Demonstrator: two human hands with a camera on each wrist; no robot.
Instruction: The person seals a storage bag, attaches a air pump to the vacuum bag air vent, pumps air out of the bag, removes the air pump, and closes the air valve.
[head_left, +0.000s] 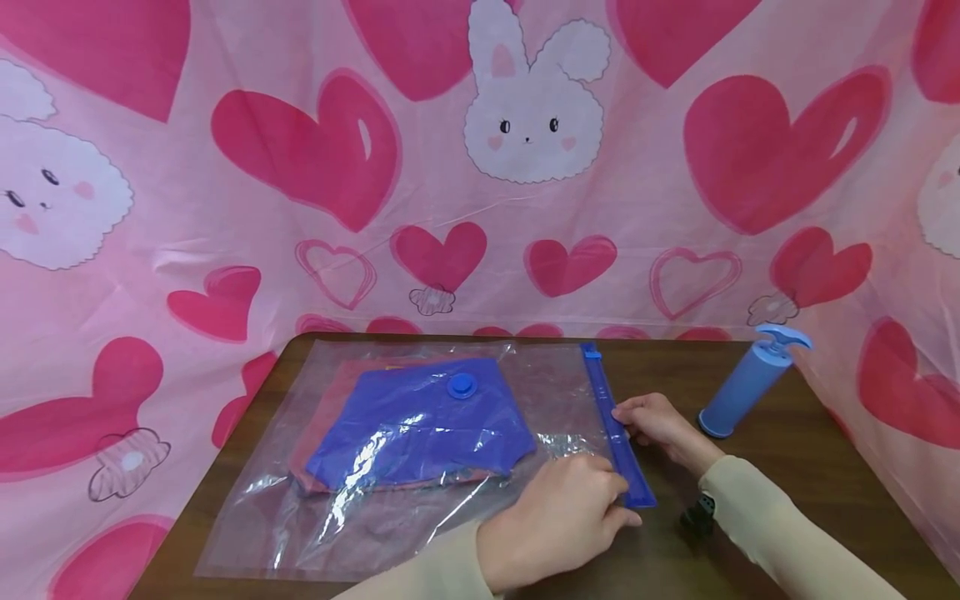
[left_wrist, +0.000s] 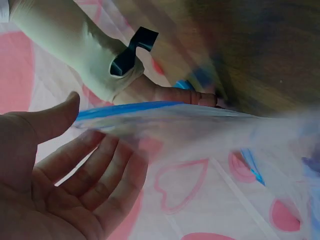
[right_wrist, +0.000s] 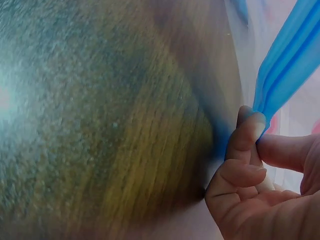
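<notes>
A clear vacuum storage bag [head_left: 555, 375] lies flat on the table, with folded blue and reddish cloth [head_left: 427, 425] inside. A round blue valve [head_left: 462, 385] sits on top, and a blue zip strip [head_left: 597, 387] with a slider [head_left: 592, 351] at its far end runs along the right edge. My right hand [head_left: 660, 425] pinches the strip near its middle between thumb and fingers, also plain in the right wrist view. Near the strip's close end is my left hand [head_left: 558, 517]; in the left wrist view its thumb and fingers stand apart around the bag's edge.
A blue hand pump [head_left: 746, 387] stands tilted on the brown table [head_left: 667, 367], to the right of my right hand. Pink cloth [head_left: 435, 192] with hearts and rabbits hangs behind and at both sides. A black strap piece [head_left: 699, 515] is at my right wrist.
</notes>
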